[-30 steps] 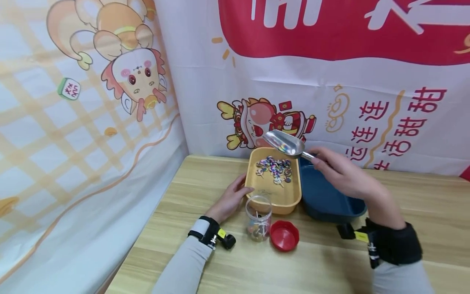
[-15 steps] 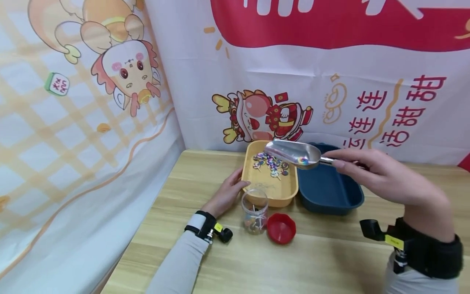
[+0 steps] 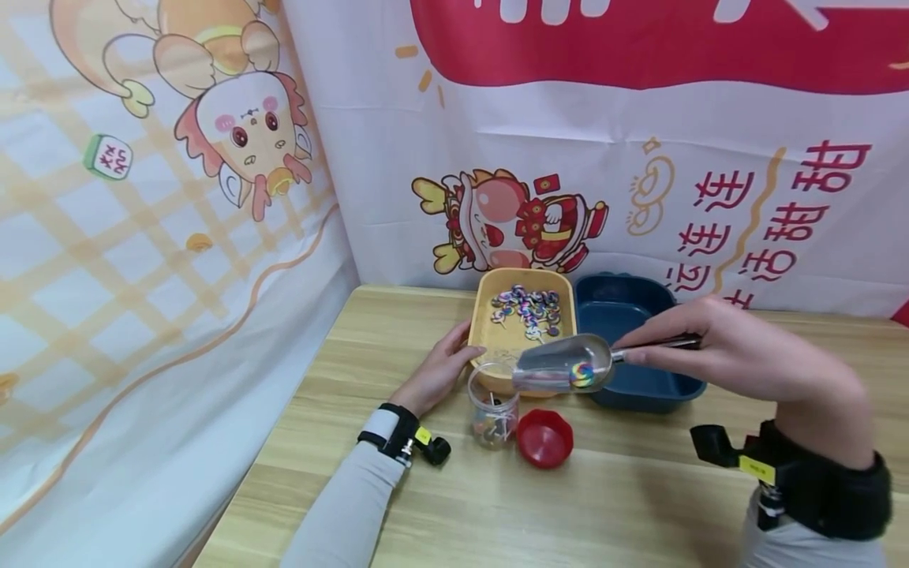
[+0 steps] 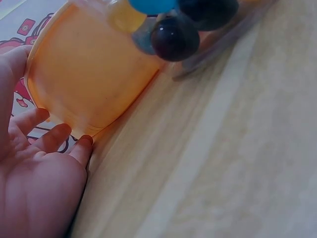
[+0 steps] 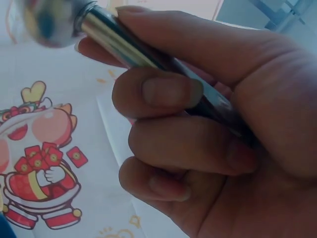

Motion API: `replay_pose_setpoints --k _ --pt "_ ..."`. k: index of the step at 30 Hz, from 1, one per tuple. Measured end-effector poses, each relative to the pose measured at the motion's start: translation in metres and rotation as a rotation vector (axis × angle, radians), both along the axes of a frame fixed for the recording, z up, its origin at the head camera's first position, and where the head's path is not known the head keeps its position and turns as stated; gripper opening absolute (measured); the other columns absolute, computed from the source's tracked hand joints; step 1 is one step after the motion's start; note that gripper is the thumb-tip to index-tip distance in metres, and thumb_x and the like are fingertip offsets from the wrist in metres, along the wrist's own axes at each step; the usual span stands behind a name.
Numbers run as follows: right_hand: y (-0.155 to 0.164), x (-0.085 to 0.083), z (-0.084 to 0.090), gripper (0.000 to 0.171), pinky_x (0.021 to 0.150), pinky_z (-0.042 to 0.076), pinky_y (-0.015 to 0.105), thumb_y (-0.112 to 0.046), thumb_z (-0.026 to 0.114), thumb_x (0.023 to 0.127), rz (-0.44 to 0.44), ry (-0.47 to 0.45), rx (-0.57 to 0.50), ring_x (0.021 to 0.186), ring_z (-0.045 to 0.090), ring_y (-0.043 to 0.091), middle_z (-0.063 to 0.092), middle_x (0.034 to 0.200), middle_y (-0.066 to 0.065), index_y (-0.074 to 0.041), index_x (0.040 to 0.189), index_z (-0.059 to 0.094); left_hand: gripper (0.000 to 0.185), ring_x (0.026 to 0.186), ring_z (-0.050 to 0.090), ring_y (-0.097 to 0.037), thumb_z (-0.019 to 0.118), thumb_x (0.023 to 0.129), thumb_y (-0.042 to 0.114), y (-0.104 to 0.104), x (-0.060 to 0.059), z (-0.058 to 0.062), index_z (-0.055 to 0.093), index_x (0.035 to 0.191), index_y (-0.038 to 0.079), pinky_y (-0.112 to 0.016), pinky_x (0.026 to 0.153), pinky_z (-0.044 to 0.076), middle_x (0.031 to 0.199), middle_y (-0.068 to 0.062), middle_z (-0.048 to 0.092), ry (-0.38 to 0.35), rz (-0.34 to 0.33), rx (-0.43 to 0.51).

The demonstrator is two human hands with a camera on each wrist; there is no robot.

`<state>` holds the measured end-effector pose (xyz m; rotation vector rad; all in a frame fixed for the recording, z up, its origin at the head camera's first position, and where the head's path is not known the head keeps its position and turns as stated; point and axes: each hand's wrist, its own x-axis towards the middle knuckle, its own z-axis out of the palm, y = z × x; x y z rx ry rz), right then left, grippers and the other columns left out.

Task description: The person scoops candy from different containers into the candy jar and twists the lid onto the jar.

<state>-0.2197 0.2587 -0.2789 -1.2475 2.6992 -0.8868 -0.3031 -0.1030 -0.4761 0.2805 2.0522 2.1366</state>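
one rainbow lollipop (image 3: 582,374) lies in the bowl of the metal scoop (image 3: 564,367), poised just above the clear jar (image 3: 493,407). scoop's long axis runs sideways, mouth toward the jar. right hand (image 3: 738,359) is clamped round the handle; the right wrist view confirms curled fingers (image 5: 163,94). left hand (image 3: 436,375), fingers straight, touches the yellow tray (image 3: 490,347), nearer the jar. red lid (image 3: 544,439) beside the jar.

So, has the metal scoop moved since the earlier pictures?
Yes. The metal scoop came down and toward the person, from above the yellow tray's far end to beside the jar.
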Motion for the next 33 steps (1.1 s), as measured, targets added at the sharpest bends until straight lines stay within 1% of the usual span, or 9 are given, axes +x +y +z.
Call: replay_pose_setpoints --k 4,6,9,15,20,24,27,30,33 --pt "-0.007 -0.003 -0.001 0.018 0.054 0.048 0.022 -0.026 0.070 0.098 0.031 -0.025 0.030 0.066 0.059 0.008 0.071 0.086 -0.019 -0.030 0.113 0.079 0.072 0.152 0.030 -0.027 0.059 0.101 0.013 0.001 0.001 0.001 0.023 0.164 0.013 -0.040 0.126 0.026 0.169 -0.011 0.023 -0.013 0.002 -0.007" --pt "-0.008 -0.004 -0.001 0.018 0.052 0.046 0.022 -0.025 0.070 0.098 0.047 -0.034 0.030 0.064 0.058 0.007 0.072 0.086 -0.019 -0.027 0.113 0.079 0.072 0.152 0.031 -0.027 0.059 0.101 0.013 0.001 0.001 0.001 0.023 0.164 0.013 -0.039 0.125 0.026 0.169 -0.011 0.024 -0.011 0.001 -0.006" --pt "-0.008 -0.005 -0.002 0.017 0.050 0.044 0.022 -0.027 0.070 0.098 0.043 -0.042 0.034 0.060 0.056 0.008 0.071 0.081 -0.017 -0.026 0.113 0.079 0.073 0.151 0.031 -0.027 0.060 0.100 0.013 0.001 0.000 0.001 0.023 0.163 0.012 -0.039 0.125 0.026 0.168 -0.012 0.025 0.000 -0.004 -0.002" --pt "-0.008 -0.003 -0.001 0.016 0.051 0.046 0.023 -0.030 0.070 0.097 0.012 -0.045 0.038 0.061 0.057 0.009 0.071 0.081 -0.017 -0.028 0.111 0.079 0.073 0.152 0.031 -0.028 0.059 0.101 0.012 0.001 0.000 0.002 0.022 0.164 0.011 -0.039 0.125 0.026 0.168 -0.013 0.024 -0.004 -0.007 0.003" --pt "-0.009 -0.004 -0.001 0.016 0.051 0.046 0.023 -0.027 0.071 0.097 0.013 -0.043 0.027 0.064 0.059 0.009 0.072 0.085 -0.017 -0.026 0.111 0.079 0.071 0.152 0.030 -0.029 0.057 0.102 0.010 0.000 0.000 0.001 0.022 0.164 0.013 -0.040 0.125 0.026 0.169 -0.013 0.022 -0.023 0.008 0.001" --pt "-0.008 -0.005 -0.002 0.017 0.052 0.045 0.023 -0.025 0.072 0.097 -0.018 -0.044 0.030 0.066 0.059 0.009 0.071 0.085 -0.018 -0.024 0.111 0.080 0.069 0.152 0.030 -0.029 0.056 0.103 0.010 0.000 -0.001 0.000 0.022 0.164 0.014 -0.041 0.125 0.026 0.169 -0.013 0.022 -0.022 0.009 0.002" --pt "-0.008 -0.006 -0.003 0.018 0.053 0.044 0.023 -0.026 0.072 0.096 -0.063 -0.041 0.039 0.067 0.058 0.009 0.069 0.083 -0.017 -0.023 0.112 0.080 0.069 0.152 0.029 -0.029 0.055 0.103 0.009 0.000 -0.001 -0.001 0.022 0.164 0.013 -0.041 0.125 0.026 0.168 -0.014 0.023 -0.017 -0.003 0.010" --pt "-0.007 -0.008 -0.003 0.018 0.052 0.044 0.023 -0.025 0.072 0.097 -0.107 -0.002 0.035 0.065 0.058 0.009 0.067 0.081 -0.013 -0.020 0.112 0.080 0.069 0.152 0.030 -0.029 0.054 0.104 0.009 0.000 -0.002 0.000 0.022 0.164 0.013 -0.041 0.125 0.027 0.168 -0.013 0.023 -0.016 -0.009 0.012" --pt "-0.008 -0.013 -0.004 0.018 0.050 0.041 0.023 -0.021 0.070 0.098 -0.141 0.058 0.030 0.061 0.054 0.009 0.067 0.082 -0.009 -0.015 0.112 0.080 0.069 0.152 0.030 -0.029 0.055 0.103 0.009 0.001 -0.001 0.000 0.022 0.164 0.013 -0.041 0.125 0.027 0.169 -0.013 0.023 -0.013 -0.006 0.013"
